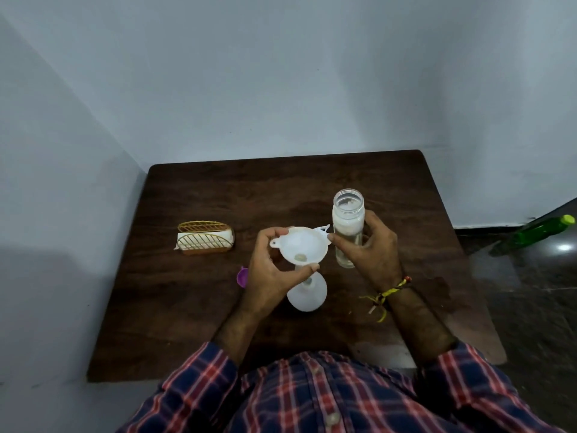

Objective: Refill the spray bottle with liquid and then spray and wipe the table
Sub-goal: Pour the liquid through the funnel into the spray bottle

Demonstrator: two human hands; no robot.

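A white funnel [299,246] sits in the neck of a white spray bottle [307,293] that stands on the dark wooden table [193,307]. My left hand [268,273] grips the funnel's rim and stem from the left. My right hand [371,245] wraps around a clear open jar [348,220] with whitish liquid, upright just to the right of the funnel, and its thumb touches the funnel's rim. A purple cap [242,276] peeks out behind my left hand; most of it is hidden.
A gold wire holder with white napkins [204,240] stands on the left part of the table. A green bottle [543,231] lies on the floor at the right. Walls close in behind the table and on its left.
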